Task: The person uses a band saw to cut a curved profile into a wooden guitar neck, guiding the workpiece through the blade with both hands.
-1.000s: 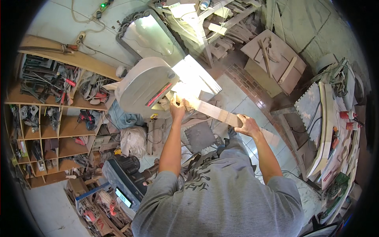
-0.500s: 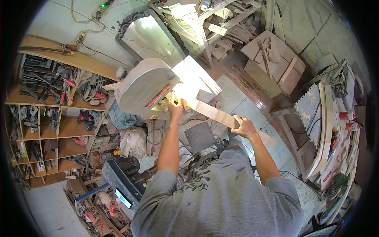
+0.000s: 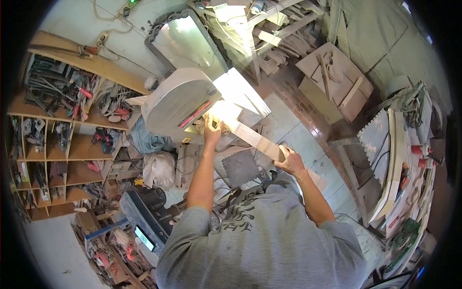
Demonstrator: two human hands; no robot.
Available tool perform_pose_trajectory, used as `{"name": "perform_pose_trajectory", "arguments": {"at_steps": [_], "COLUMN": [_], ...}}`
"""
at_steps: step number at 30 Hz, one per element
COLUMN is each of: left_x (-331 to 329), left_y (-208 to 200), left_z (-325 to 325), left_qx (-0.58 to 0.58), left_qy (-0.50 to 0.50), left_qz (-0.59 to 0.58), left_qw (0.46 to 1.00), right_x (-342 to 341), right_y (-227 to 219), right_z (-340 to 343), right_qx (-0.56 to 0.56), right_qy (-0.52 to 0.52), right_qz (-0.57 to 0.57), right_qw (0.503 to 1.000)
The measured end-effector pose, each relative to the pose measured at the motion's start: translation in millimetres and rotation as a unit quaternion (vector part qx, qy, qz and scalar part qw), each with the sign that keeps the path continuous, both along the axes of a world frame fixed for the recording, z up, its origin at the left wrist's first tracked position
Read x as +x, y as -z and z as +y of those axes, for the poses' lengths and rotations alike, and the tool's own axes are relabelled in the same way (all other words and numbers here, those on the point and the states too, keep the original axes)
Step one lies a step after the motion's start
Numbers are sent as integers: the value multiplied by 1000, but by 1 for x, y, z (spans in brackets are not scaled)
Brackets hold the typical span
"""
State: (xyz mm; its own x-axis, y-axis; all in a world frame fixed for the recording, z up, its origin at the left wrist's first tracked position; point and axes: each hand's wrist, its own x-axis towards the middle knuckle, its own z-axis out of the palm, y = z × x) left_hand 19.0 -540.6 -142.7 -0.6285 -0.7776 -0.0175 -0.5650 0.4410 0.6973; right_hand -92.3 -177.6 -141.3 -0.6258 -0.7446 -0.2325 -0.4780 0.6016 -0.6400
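Pale wood makes the long board (image 3: 255,139), which in the head view lies slanting from the strong glare beside the grey rounded machine housing (image 3: 175,103) down to the right. The right hand (image 3: 291,161) is closed around its lower part. The left hand (image 3: 213,129) is near the upper part, just beside the housing, with its fingers partly lost in the bright light; I cannot tell if it grips. Below the board is a dark square mat (image 3: 240,169). Wooden shelves (image 3: 85,180) with tools stand at left.
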Motion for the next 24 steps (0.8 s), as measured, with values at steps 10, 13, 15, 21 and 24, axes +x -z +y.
{"name": "perform_pose_trajectory", "arguments": {"at_steps": [10,13,15,21,24], "left_x": [5,6,5,7,6], "left_y": [-12,-11,-9,-7,-5], "left_z": [3,3,2,-2,-3], "left_qx": [81,115,80,84,84], "left_qy": [17,5,5,22,23], "left_qz": [50,52,44,32,35], "left_qw": [995,992,996,996,996], "right_x": [15,15,14,15,15], "right_y": [-6,-7,-7,-6,-7], "right_z": [-13,-16,-19,-25,-27], "right_qx": [-13,-17,-17,-10,-14], "right_qy": [18,14,13,12,15], "right_qz": [-8,-15,-12,-9,-13], "right_qw": [1000,1000,1000,1000,1000]}}
